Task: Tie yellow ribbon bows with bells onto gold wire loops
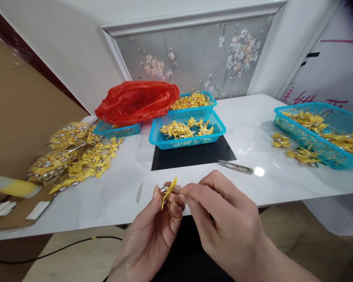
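Observation:
A yellow artificial flower [168, 192] with silvery beads and a thin golden wire stem is held just past the table's front edge. My left hand [153, 231] is closed on it, thumb and fingers pinching around the bead and petals. From the right, my right hand [229, 211] pinches at the flower's back with thumb and forefinger, where the wire comes out. What exactly lies between those right fingertips is mostly hidden; it appears to be the wire. Thread snips [235, 167] lie on the table beyond my right hand.
A blue basket [188, 145] of yellow flowers overlaps a black mat [191, 156]; another basket [210, 95] stands behind. A red plastic bag [135, 103] covers a third. Beaded flower bunches [85, 160] lie left. At right, loose flowers [304, 155] lie beside a larger basket [338, 156].

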Tool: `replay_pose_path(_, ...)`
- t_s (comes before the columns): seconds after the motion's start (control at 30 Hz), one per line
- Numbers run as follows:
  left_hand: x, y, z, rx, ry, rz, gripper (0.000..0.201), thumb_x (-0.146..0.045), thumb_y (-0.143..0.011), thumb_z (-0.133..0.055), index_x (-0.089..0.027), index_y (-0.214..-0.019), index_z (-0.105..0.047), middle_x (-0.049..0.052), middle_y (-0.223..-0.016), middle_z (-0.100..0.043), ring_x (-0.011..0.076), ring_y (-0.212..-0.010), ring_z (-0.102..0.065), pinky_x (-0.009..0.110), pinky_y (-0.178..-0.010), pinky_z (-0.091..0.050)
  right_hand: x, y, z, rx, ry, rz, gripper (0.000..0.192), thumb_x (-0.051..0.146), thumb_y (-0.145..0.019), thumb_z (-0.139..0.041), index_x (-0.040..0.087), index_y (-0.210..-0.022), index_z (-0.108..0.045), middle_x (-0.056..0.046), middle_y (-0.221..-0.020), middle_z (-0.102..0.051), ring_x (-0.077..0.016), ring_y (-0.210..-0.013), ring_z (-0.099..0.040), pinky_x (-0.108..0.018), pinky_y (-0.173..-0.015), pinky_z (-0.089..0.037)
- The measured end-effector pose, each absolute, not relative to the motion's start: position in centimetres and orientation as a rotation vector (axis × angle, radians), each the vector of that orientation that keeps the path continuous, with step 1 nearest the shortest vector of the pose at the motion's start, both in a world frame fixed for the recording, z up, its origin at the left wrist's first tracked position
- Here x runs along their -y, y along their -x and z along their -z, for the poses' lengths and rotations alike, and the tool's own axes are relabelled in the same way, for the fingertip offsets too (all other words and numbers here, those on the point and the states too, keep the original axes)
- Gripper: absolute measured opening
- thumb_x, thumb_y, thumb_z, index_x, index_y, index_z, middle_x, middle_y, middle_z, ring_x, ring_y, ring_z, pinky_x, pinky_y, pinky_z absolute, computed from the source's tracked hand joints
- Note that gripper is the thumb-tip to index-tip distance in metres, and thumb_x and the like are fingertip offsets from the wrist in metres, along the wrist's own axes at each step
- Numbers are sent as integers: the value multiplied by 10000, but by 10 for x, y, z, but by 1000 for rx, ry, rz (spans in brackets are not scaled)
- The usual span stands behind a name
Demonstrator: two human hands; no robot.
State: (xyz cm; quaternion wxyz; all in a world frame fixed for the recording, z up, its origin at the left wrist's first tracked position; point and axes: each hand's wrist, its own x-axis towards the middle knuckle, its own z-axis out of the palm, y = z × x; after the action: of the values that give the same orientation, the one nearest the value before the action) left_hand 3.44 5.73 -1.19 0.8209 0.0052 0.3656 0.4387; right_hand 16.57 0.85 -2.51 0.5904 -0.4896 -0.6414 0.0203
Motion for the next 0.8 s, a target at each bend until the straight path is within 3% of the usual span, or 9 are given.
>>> replay_pose_path(0.27,-55,-35,14,-920,-110,-992,545,0,-989,-311,-68,-719,-780,127,-701,-780,150,-523,-742,226,-523,-646,-8,-167,24,1558,1136,12,197,23,-900,-528,43,-864,-720,-87,-674,-552,-153,-596,-510,-287,-529,-472)
replay_pose_path(0.4,-54,-32,22,-860,-312,-1033,75,-28,-767,-760,-90,-786,-798,92,-785,-797,153,-588,-737,222,-597,-654,-7,-169,22,1575,1152,-34,214,-14,-862,-524,75,-756,-687,-82,-678,-543,-152,-594,-510,-283,-525,-464)
replay_pose_path(0.5,-53,-29,26,-827,-486,-1035,274,-150,-569,-942,-115,-805,-807,58,-783,-800,138,-616,-727,185,-635,-643,-6,-172,22,1573,1183,-97,216,-13,-861,-520,83,-790,-700,-72,-694,-544,-149,-600,-517,-275,-523,-460)
replay_pose_path(0.8,-48,-23,27,-835,-887,-1017,158,-225,-696,-883,-233,-844,-830,9,-895,-812,119,-807,-730,115,-759,-583,-7,-177,36,1506,1142,-263,204,46,-924,-512,131,-852,-683,-34,-721,-558,-105,-601,-560,-203,-530,-458)
